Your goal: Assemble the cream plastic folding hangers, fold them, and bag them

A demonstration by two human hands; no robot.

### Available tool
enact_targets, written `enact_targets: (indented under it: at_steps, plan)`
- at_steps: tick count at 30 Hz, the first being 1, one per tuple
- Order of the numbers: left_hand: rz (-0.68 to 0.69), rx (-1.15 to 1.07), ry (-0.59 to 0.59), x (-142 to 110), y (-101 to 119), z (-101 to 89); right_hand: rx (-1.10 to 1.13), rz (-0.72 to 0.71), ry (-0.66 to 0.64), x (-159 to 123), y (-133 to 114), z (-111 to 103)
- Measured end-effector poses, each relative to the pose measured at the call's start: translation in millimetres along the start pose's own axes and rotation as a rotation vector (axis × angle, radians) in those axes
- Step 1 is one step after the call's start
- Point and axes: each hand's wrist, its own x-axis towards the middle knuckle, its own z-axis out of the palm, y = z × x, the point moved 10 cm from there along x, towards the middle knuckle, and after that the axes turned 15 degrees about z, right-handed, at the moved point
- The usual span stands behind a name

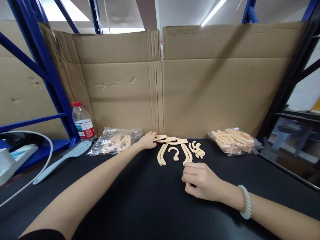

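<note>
My left hand [149, 140] reaches to the back of the black table, its fingers closed around the left end of a row of flat beige hanger body pieces [172, 140]. My right hand [201, 181] rests nearer, fingers curled and nothing visible in them. Its knuckles lie just below a right pair of curved hanger arms [187, 154]. A matching left pair of hanger arms [162, 154] lies across from it. Between the pairs sits a beige hanger hook [174, 154]. Several more hooks [198, 150] are heaped to the right.
A clear bag of beige parts [117, 141] lies left, another bag [233, 140] right. A pale blue hairbrush [62, 161], a red-capped bottle [84, 123] and a white power strip [18, 163] with a cable stand at far left. A cardboard wall [212, 83] closes off the back.
</note>
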Motion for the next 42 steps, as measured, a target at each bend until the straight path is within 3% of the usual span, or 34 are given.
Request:
enact_targets:
  at_steps: [6,11,14,18,20,23,27,33,38,42]
  plan:
    - [0.0,0.056,-0.067,7.0,-2.2,2.5,0.088,0.001,0.013,1.0,1.6,-11.4]
    - [0.02,0.083,0.006,2.2,12.5,-18.2,0.273,0.14,0.108,3.3,21.4,-30.9]
    - [0.071,0.087,0.101,-7.7,46.7,-40.8,0.413,0.38,0.17,3.9,49.9,-41.8]
    - [0.18,0.057,0.183,-37.4,115.4,-57.3,0.727,0.804,0.027,-3.4,81.7,-21.1]
    - [0.263,-0.013,0.277,-58.4,149.4,-62.6,0.946,0.942,-0.116,-8.3,78.3,0.2]
    - [0.306,-0.152,0.307,-84.2,178.0,-54.2,1.1,0.985,-0.274,-10.4,59.2,19.0]
    - [0.248,-0.461,0.288,-97.2,182.2,-37.8,1.109,0.954,-0.245,-9.4,51.7,15.1]
    - [0.081,-0.937,0.241,-91.9,171.6,-21.6,1.062,0.911,-0.179,-7.3,63.9,7.7]
    - [-0.001,-1.03,0.252,-92.8,164.4,-16.8,1.106,0.891,-0.211,-6.3,60.4,13.0]
    - [0.013,-0.999,0.292,-94.8,162.9,-23.1,1.068,0.875,-0.19,-4.6,59.1,7.8]
